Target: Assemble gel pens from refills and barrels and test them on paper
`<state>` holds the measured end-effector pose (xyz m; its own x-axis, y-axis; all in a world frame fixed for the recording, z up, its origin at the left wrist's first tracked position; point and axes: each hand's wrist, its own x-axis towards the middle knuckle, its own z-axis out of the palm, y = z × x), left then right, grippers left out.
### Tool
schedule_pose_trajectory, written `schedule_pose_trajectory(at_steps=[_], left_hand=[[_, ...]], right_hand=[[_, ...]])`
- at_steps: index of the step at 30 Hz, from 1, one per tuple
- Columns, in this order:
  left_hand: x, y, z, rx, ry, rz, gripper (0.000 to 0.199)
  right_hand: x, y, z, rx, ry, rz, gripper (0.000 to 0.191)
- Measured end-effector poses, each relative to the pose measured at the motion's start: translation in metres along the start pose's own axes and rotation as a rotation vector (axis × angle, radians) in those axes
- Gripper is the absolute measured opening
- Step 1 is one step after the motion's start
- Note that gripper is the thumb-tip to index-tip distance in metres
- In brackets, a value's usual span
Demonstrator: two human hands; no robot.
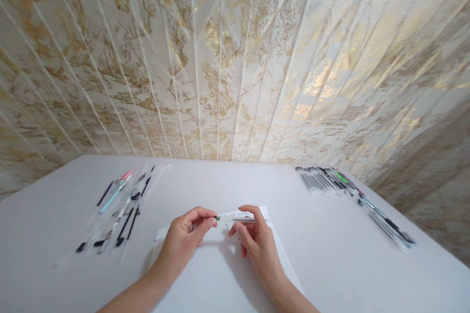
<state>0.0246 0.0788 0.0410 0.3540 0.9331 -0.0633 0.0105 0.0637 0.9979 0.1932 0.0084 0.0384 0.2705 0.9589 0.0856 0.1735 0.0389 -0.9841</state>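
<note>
A slim clear pen (229, 218) with a dark tip lies level between my hands, above white paper (216, 274) that has some handwriting near its top. My left hand (185, 237) pinches the pen's dark left end between thumb and forefinger. Around the right part of the pen, the fingers of my right hand (257, 239) are curled, holding it.
Loose pens, caps and refills (121, 210) are scattered on the left of the white table (220, 176). At the right lie a row of pens (319, 180) and another bundle of pens (389, 227). A gold-patterned curtain (220, 58) hangs behind the table.
</note>
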Motion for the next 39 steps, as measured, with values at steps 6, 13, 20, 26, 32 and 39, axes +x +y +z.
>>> schedule_pose_trajectory(at_steps=[6,13,20,26,32,39], left_hand=[[-0.002,0.003,0.0,0.034,0.02,0.017,0.032],[-0.005,0.008,0.002,0.024,0.017,0.015,0.031],[-0.006,0.01,0.001,0.079,0.032,0.029,0.027],[-0.008,0.008,0.001,0.167,0.02,0.07,0.025],[-0.011,0.011,0.002,0.223,-0.024,0.155,0.022],[-0.007,0.015,0.001,0.416,-0.062,0.217,0.021]], right_hand=[[0.001,0.0,-0.001,-0.04,-0.013,-0.004,0.028],[0.0,-0.005,0.0,0.029,0.028,-0.019,0.029],[-0.001,-0.006,-0.001,-0.036,0.003,0.011,0.025],[-0.001,-0.003,-0.001,-0.092,-0.005,0.007,0.027],[0.005,-0.01,-0.006,0.057,-0.016,-0.023,0.028],[0.008,-0.055,-0.041,0.198,0.081,0.033,0.04]])
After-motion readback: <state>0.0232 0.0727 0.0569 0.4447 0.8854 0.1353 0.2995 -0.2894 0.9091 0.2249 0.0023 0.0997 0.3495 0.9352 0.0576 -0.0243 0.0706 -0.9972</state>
